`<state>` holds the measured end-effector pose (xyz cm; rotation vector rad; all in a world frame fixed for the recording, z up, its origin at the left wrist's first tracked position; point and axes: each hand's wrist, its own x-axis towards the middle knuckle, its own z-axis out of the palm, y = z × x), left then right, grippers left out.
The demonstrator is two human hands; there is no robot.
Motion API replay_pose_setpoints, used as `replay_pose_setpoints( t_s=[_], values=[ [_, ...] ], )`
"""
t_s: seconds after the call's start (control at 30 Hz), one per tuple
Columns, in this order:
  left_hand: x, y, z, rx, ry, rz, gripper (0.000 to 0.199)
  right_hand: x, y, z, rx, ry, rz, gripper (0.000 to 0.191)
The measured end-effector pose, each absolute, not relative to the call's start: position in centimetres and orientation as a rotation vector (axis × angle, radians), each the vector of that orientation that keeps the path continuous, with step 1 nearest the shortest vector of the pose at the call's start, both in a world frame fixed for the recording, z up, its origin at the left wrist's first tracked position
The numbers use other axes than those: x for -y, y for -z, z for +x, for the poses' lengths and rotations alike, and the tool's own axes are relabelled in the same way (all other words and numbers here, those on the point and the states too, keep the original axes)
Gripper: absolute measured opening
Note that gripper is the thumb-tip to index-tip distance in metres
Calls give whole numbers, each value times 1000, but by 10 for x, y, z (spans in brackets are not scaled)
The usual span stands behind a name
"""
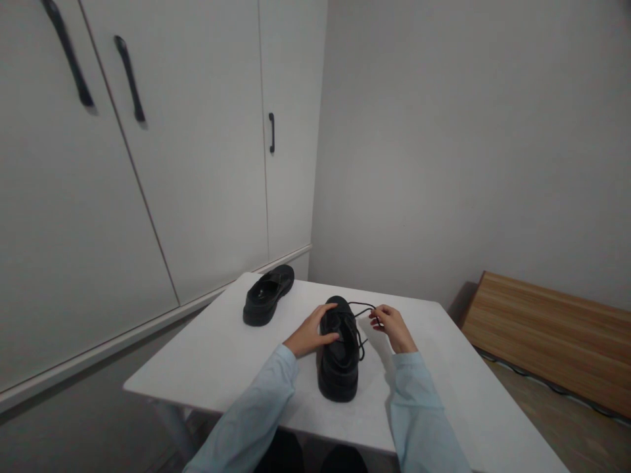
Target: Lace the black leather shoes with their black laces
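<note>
A black lace-up shoe (339, 374) rests on the white table with its toe pointing away from me and its heel toward me. My left hand (311, 331) lies against the shoe's left side, thumb and fingers spread apart over its upper. To the right of the shoe, my right hand (391, 324) pinches a black shoelace (362, 304), which stretches from the upper to my fingers. More lace hangs loosely along the shoe's right side. The second black shoe (261, 303) stands at the table's back left, untouched.
The white table (217, 348) extends on both sides of my arms. White cabinets (207, 164) with dark handles stand at the left, and a grey wall rises behind. A wood-grain panel (552, 335) is at the right, beyond the table edge.
</note>
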<state>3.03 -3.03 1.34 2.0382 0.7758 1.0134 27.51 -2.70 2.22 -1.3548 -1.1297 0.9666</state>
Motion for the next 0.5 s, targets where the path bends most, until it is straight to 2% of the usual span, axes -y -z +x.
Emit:
replay_pose_setpoints(
  t_s=[0.27, 0.5],
  values=[
    [30, -13, 30, -784, -1018, 2039, 67, 28, -25, 278, 971, -909, -1240, 21],
    [30, -14, 30, -779, -1009, 2044, 66, 24, -28, 276, 943, -714, -1090, 27]
  ],
)
